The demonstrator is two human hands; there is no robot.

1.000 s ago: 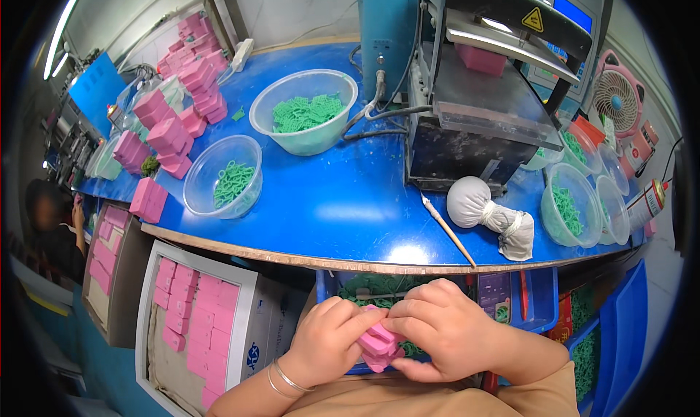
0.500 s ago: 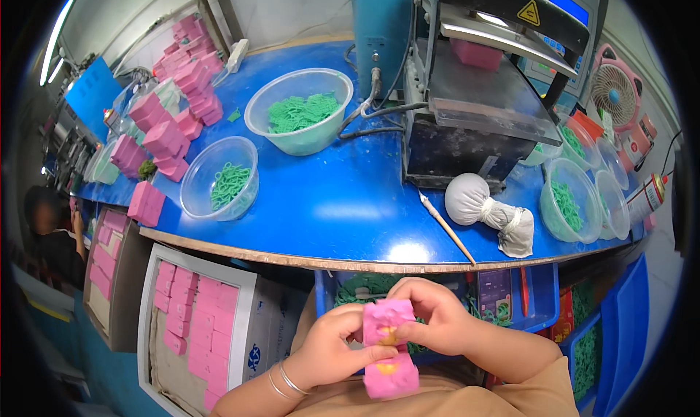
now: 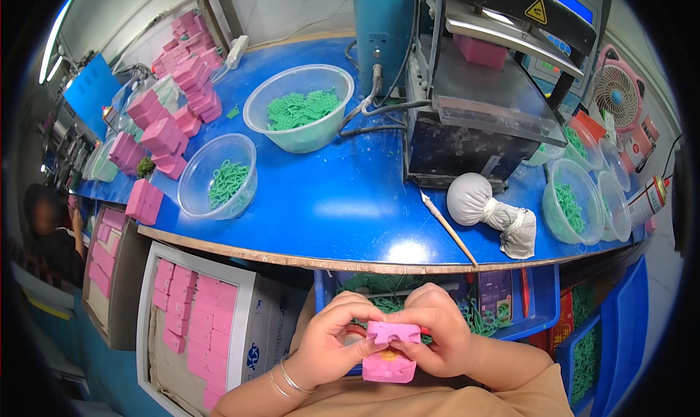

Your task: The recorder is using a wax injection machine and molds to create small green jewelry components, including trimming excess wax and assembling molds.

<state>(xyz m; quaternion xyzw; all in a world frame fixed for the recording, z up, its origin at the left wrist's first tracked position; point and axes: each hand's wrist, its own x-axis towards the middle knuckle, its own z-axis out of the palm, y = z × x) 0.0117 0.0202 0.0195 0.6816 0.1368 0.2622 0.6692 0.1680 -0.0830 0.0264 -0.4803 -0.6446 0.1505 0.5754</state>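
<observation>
Low in front of me, both hands hold a pink two-part rubber mould (image 3: 389, 369). Its halves lean toward each other, with a gap between them and a yellow patch showing inside. My left hand (image 3: 339, 340) grips the left side, thumb at the gap. Closed on the right side is my right hand (image 3: 439, 333), its thumb also pressing near the opening. Fingers hide parts of the mould. Under my hands is a blue drawer (image 3: 541, 321) with green pieces and a phone-like panel (image 3: 496, 294) in it.
On the blue table (image 3: 350, 213) stand a large bowl (image 3: 302, 141) and a smaller bowl (image 3: 191, 180) of green pieces. A press (image 3: 467, 143), a tied cloth pouch (image 3: 470, 198) and a wooden stick (image 3: 450, 231) are right. Pink blocks (image 3: 164, 136) are stacked left; a person (image 3: 58, 235) sits beyond.
The mould's halves have come closer together, from spread apart to nearly folded over each other. My right hand has moved a little lower and nearer the left.
</observation>
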